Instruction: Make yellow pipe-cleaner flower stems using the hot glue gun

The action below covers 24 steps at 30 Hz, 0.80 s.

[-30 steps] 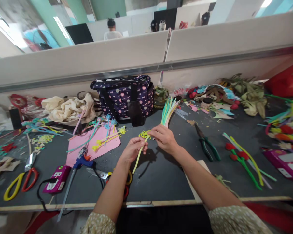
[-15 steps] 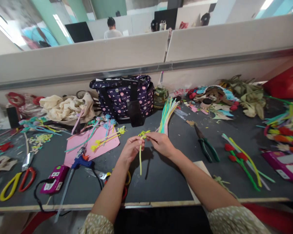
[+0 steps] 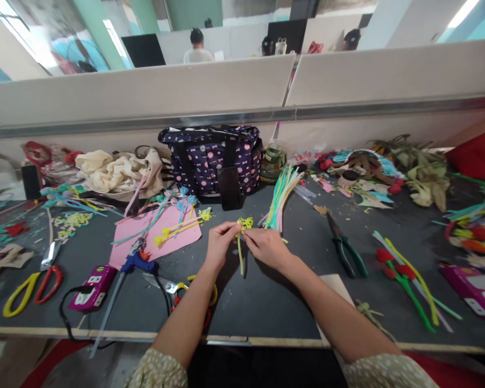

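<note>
Between thumb and fingers, my left hand [image 3: 219, 245] pinches a yellow-green pipe cleaner [image 3: 241, 260] near its top, and its lower end hangs down over the dark table. My right hand [image 3: 268, 248] is closed at the same top end, its fingertips meeting those of the left. What exactly sits between the fingertips is partly hidden. Small yellow clippings [image 3: 246, 221] lie just beyond my fingers. Behind my right hand rests a bundle of pastel pipe cleaners [image 3: 282, 196]. Yellow-tipped stems [image 3: 175, 230] lie on a pink sheet [image 3: 123, 245] to the left.
Scissors [image 3: 48, 261], a blue glue gun [image 3: 135, 263] and a purple power block [image 3: 95, 288] lie at left. More scissors [image 3: 172, 288] are partly under my left forearm. Green-handled pliers [image 3: 347, 250] and red-flowered stems [image 3: 404, 275] lie right. A patterned bag [image 3: 202, 161] and phone [image 3: 229, 188] stand behind.
My right hand has turned and closed in against the left at the stem's top. The hanging stem looks shorter and more tilted. The whole view has shifted slightly.
</note>
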Tool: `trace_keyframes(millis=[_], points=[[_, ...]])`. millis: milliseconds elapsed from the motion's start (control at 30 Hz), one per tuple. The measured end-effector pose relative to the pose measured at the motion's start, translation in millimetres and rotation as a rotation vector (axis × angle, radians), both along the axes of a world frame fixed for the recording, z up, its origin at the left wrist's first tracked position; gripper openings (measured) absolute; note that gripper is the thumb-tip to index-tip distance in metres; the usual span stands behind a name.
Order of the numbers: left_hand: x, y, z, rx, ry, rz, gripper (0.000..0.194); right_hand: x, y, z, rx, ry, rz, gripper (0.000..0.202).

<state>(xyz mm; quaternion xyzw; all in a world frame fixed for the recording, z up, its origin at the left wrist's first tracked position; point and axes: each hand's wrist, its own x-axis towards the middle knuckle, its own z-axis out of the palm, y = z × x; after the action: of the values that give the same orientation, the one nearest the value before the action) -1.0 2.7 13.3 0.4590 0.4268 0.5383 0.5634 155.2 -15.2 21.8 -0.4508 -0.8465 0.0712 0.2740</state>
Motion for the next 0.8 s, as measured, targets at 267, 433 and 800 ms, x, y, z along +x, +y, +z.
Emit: trace_keyframes(millis=[267, 433, 800], points=[[-2, -1, 2.8, -0.029, 0.125, -0.187, 0.021, 15, 5, 11.7, 0.091, 0.039, 0.034, 0.02], [-3, -3, 4.3, -0.071, 0.137, -0.329, 0.027, 21, 7, 15.3, 0.072, 0.108, 0.046, 0.02], [-6, -4, 2.7, -0.088, -0.049, -0.325, 0.02, 14, 16, 8.9, -0.551, 0.778, 0.041, 0.018]])
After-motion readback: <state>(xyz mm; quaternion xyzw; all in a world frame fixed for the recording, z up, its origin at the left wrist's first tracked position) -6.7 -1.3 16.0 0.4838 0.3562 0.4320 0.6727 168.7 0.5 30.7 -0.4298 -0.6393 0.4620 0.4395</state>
